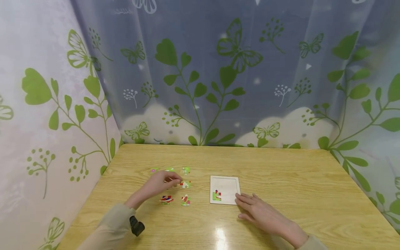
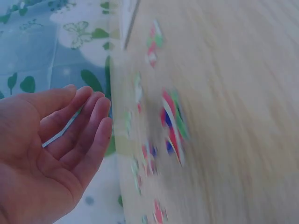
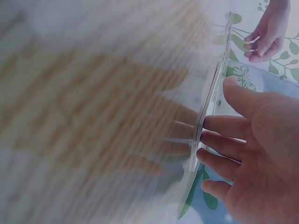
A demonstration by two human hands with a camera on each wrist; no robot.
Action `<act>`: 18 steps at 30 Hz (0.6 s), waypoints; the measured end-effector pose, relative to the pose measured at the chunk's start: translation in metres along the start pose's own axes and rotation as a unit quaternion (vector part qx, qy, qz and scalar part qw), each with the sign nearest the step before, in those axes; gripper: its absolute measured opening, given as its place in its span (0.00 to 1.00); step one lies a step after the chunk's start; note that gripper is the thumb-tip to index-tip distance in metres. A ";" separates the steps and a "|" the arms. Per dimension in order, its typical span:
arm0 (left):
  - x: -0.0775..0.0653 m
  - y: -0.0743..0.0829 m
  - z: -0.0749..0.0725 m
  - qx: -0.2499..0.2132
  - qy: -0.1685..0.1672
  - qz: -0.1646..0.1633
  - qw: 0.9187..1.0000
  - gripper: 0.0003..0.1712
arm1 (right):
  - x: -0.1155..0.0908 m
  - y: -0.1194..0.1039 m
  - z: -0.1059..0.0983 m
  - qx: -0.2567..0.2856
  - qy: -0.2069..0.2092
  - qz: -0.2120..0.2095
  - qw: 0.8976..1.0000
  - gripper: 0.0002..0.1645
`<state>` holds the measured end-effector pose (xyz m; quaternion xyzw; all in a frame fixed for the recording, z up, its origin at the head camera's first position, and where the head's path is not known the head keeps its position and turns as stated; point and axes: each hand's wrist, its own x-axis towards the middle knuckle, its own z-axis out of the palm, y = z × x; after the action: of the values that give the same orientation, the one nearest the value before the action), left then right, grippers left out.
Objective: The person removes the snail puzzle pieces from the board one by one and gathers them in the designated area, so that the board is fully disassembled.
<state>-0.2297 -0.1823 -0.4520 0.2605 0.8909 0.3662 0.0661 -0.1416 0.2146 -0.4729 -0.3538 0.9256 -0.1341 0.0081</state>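
Observation:
My left hand (image 1: 160, 183) hovers over several small colourful jigsaw pieces on the table. Its fingers are loosely bent, and I see nothing between them in the left wrist view. Closest to its fingertips lies a green, white and red jigsaw piece (image 1: 185, 184). A red, white and blue piece (image 1: 166, 199) rests below the hand, beside a piece with a red mushroom-like spot (image 1: 185, 200). A pale square puzzle tray (image 1: 224, 202) holds one green and red piece (image 1: 217, 196) in its lower left corner. My right hand (image 1: 262, 213) touches the tray's right edge with extended fingertips.
At the back of the group are a green piece (image 1: 186, 170) and a pink-spotted piece (image 1: 154, 170); my left hand partly covers others. The wooden table (image 1: 281, 170) meets a leaf-and-butterfly printed curtain (image 1: 206, 86) at its far edge, with similar cloth on both sides.

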 end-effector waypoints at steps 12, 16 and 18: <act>0.045 0.034 0.026 -0.083 -0.035 0.044 0.995 0.16 | 0.000 0.002 0.000 0.009 -0.010 0.008 1.000 0.34; 0.059 0.043 0.036 -0.066 -0.036 0.058 0.995 0.15 | 0.000 0.002 0.002 0.003 -0.004 0.004 1.000 0.33; 0.065 0.048 0.043 -0.059 -0.044 0.069 0.995 0.15 | 0.000 0.002 0.002 0.001 -0.002 0.003 1.000 0.33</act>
<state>-0.2522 -0.0934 -0.4449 0.3327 0.8437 0.4104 0.0949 -0.1425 0.2157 -0.4754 -0.3508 0.9266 -0.1348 0.0104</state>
